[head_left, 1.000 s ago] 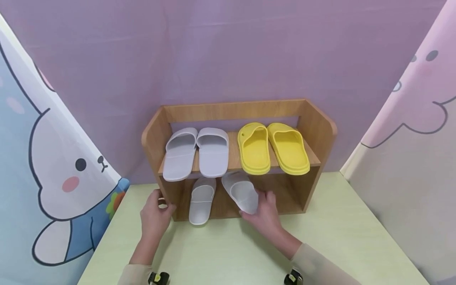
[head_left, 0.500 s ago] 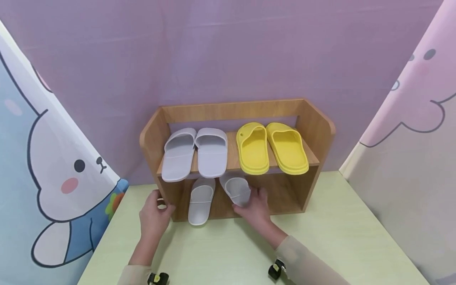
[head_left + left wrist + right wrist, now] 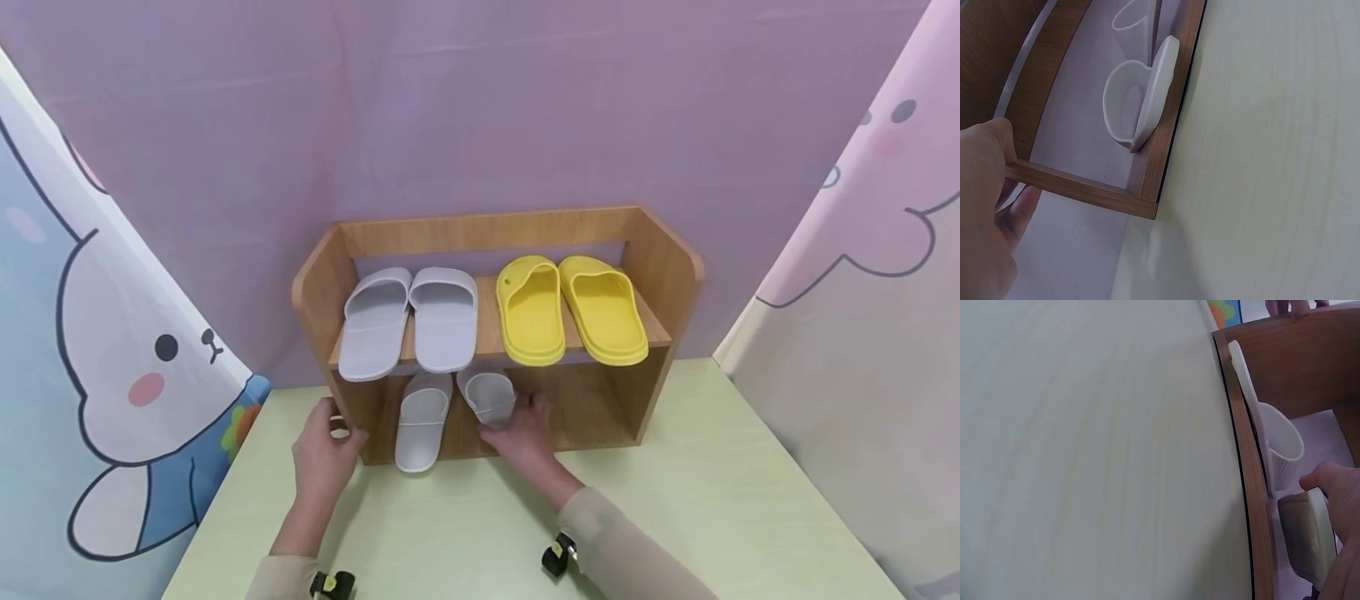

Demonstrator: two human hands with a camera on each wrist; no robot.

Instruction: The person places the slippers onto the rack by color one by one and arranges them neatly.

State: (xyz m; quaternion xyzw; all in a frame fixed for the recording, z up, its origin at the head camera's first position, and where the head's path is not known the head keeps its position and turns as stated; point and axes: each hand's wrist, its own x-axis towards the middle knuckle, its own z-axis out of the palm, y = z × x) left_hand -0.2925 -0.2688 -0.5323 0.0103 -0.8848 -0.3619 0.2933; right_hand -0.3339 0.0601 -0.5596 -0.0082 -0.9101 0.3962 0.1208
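Note:
My right hand (image 3: 527, 437) grips a white slipper (image 3: 489, 397) by its heel end inside the lower compartment of a wooden shoe rack (image 3: 487, 227). In the right wrist view the thumb lies on this held slipper (image 3: 1305, 534). To its left, apart from it, the matching slipper (image 3: 422, 429) rests on the bottom board with its heel toward me. My left hand (image 3: 322, 450) pinches the front edge of the rack's left side panel (image 3: 1085, 190). The held slipper's toe is partly hidden under the upper shelf.
Above, a pair of pale lilac slippers (image 3: 446, 329) stands on the upper shelf's left, and yellow clogs (image 3: 534, 321) on its right. The rack stands on a pale green table (image 3: 450, 533) against a purple backdrop (image 3: 480, 108). Printed cloths (image 3: 135, 350) flank both sides.
My right hand has pushed the white slipper deeper into the lower compartment and leftward, closer to its match. The left hand stays on the side panel.

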